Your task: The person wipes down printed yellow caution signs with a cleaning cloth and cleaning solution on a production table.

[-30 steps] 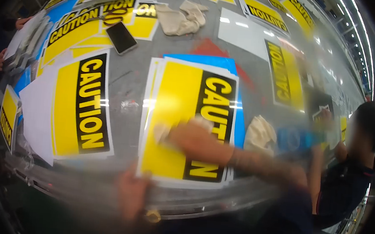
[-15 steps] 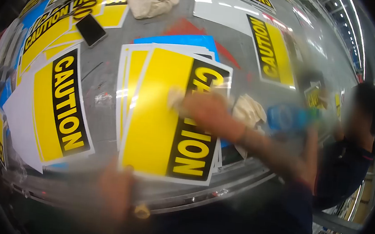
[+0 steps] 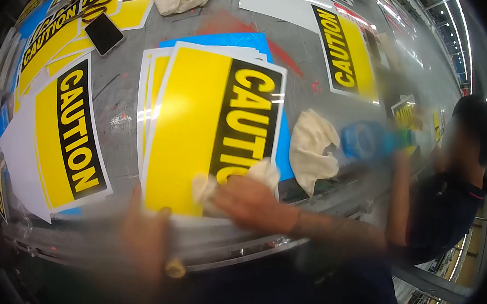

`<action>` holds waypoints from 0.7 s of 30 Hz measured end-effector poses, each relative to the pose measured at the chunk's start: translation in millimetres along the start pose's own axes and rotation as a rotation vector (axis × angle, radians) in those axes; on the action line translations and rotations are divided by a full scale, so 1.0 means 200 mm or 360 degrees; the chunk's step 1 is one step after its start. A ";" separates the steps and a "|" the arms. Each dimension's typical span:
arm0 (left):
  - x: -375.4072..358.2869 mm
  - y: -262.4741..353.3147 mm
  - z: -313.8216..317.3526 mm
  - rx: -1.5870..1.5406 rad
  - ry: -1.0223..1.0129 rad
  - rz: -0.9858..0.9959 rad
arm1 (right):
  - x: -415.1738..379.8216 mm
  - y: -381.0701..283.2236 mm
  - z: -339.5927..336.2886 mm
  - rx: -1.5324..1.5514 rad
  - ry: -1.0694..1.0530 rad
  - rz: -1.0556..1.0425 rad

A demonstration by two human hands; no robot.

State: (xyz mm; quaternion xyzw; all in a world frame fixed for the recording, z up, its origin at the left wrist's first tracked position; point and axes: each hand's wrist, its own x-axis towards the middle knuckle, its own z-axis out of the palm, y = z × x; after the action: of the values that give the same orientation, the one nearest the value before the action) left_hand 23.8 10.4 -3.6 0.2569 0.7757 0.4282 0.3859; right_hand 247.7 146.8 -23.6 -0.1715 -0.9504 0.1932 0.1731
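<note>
The right hand (image 3: pixel 247 203) is curled around a soft, crumpled cream cloth (image 3: pixel 205 192), pressed on the low part of a flat, shiny yellow-and-black sign (image 3: pixel 191 124) atop the middle pile. The left hand (image 3: pixel 147 230) is blurry by the sign's bottom corner; I cannot tell how open it is.

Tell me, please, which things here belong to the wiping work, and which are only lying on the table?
Seemingly in the job:
right hand
white cloth in it
top sign, middle stack
left hand, near the sign

Probably just lying about:
black phone
far cloth
cloth right of the stack
</note>
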 end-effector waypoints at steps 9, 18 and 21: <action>0.00 0.07 0.01 -0.0470 -0.0011 -0.0080 | 0.23 0.27 -0.19 -0.0170 0.0295 0.0324; 0.02 0.00 -0.02 -0.0867 -0.0003 0.0072 | 0.44 0.98 -0.44 -0.0839 0.0389 0.0601; -0.01 0.09 -0.09 -0.1196 -0.0026 0.0036 | 0.37 1.00 -0.51 -0.0696 0.0679 0.0485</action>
State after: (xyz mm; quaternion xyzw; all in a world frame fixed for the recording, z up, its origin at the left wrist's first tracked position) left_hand 11.6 10.0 18.4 0.1093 0.5586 0.6851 0.4546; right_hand 274.7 380.5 0.0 -0.3811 -0.8751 -0.0317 0.2964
